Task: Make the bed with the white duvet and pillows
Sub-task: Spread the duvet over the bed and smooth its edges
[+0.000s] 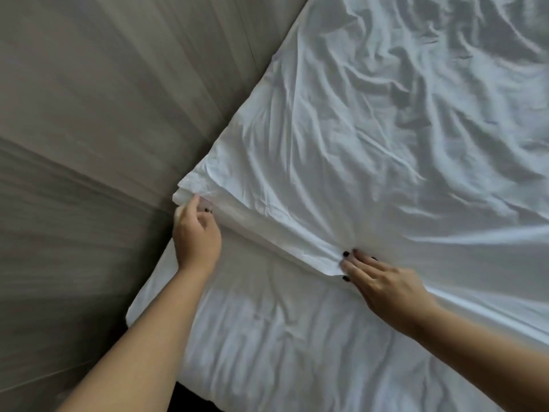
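The left hand [196, 236] pinches the corner of the duvet [371, 129], thumb on top and fingers curled under the folded edge, right where that corner meets the grey wall [89, 99]. The right hand [383, 281] grips the same folded edge further along, its dark-nailed fingers [352, 264] bunching the cloth into a small knot of creases. Between the two hands the edge runs as a taut, thick fold, slanting down from the left hand to the right.

From this edge the duvet spreads away up and to the right, white and heavily wrinkled, with tension lines fanning out from the right hand's grip. Its left side lies along the wall. Below the fold, nearer the person, a white sheet [267, 337] covers the bed, lightly rumpled, and both bare forearms reach over it.
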`<state>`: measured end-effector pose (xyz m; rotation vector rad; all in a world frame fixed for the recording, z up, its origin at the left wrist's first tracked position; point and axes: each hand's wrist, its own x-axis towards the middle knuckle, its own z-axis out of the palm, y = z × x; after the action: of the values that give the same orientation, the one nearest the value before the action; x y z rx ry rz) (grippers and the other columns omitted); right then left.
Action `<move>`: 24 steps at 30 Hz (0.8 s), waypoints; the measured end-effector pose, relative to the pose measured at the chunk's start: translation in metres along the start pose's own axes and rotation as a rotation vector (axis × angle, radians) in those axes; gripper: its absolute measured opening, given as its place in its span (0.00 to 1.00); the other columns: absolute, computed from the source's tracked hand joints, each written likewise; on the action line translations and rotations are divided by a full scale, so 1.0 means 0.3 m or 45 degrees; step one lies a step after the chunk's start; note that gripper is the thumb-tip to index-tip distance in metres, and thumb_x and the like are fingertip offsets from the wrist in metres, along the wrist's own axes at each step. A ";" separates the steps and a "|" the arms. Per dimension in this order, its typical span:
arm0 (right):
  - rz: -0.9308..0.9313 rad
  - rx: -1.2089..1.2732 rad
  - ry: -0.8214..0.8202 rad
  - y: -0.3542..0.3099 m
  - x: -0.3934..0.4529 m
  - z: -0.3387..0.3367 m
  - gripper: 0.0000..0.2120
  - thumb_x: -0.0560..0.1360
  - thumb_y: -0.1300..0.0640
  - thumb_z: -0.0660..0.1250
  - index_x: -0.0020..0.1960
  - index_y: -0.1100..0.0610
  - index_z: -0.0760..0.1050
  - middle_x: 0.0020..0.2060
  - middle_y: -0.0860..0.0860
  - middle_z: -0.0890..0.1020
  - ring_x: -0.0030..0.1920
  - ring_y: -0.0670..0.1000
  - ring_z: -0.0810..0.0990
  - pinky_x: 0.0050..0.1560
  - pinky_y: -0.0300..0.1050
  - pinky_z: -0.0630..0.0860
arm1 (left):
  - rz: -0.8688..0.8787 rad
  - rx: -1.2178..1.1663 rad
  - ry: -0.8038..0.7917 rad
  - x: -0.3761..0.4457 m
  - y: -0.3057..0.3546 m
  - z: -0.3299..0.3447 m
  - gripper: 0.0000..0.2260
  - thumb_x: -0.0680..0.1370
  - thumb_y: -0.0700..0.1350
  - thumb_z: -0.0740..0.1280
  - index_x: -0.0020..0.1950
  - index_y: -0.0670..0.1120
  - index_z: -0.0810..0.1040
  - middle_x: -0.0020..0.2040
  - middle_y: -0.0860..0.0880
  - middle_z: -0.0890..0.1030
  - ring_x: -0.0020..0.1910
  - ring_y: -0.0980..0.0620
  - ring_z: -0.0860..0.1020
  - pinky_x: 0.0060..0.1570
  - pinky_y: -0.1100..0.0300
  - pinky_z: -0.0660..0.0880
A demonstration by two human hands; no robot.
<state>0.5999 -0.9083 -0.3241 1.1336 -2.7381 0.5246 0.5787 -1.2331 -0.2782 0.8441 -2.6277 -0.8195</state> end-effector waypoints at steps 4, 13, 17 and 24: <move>0.035 -0.037 -0.051 -0.014 -0.013 0.020 0.17 0.74 0.61 0.57 0.55 0.60 0.83 0.55 0.54 0.84 0.55 0.54 0.83 0.40 0.46 0.83 | -0.659 -0.635 0.006 0.184 0.089 0.016 0.15 0.74 0.55 0.70 0.38 0.45 0.72 0.34 0.47 0.75 0.34 0.49 0.73 0.36 0.57 0.68; 0.052 0.125 0.037 -0.061 -0.004 -0.030 0.16 0.80 0.57 0.57 0.54 0.59 0.83 0.53 0.52 0.85 0.56 0.51 0.83 0.42 0.48 0.83 | -0.903 -0.347 0.437 0.224 0.037 0.006 0.16 0.75 0.40 0.69 0.63 0.43 0.75 0.63 0.43 0.78 0.59 0.46 0.78 0.53 0.60 0.73; 0.054 0.193 -0.163 -0.074 0.002 0.022 0.20 0.81 0.51 0.54 0.59 0.59 0.81 0.60 0.56 0.81 0.63 0.57 0.78 0.56 0.54 0.79 | -0.894 -0.115 0.464 0.120 0.138 0.085 0.22 0.81 0.44 0.59 0.74 0.41 0.64 0.75 0.42 0.65 0.72 0.44 0.66 0.68 0.56 0.58; 0.702 -0.009 0.203 0.250 -0.088 -0.169 0.24 0.78 0.58 0.59 0.73 0.63 0.66 0.74 0.60 0.65 0.75 0.60 0.61 0.73 0.59 0.61 | 0.344 0.267 -0.098 -0.120 0.531 0.370 0.33 0.79 0.46 0.58 0.80 0.41 0.48 0.80 0.36 0.42 0.79 0.40 0.42 0.74 0.39 0.40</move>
<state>0.5651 -0.8233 -0.3035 0.2968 -2.8810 0.6287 0.4907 -1.0563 -0.2767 0.4939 -2.8482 -0.5229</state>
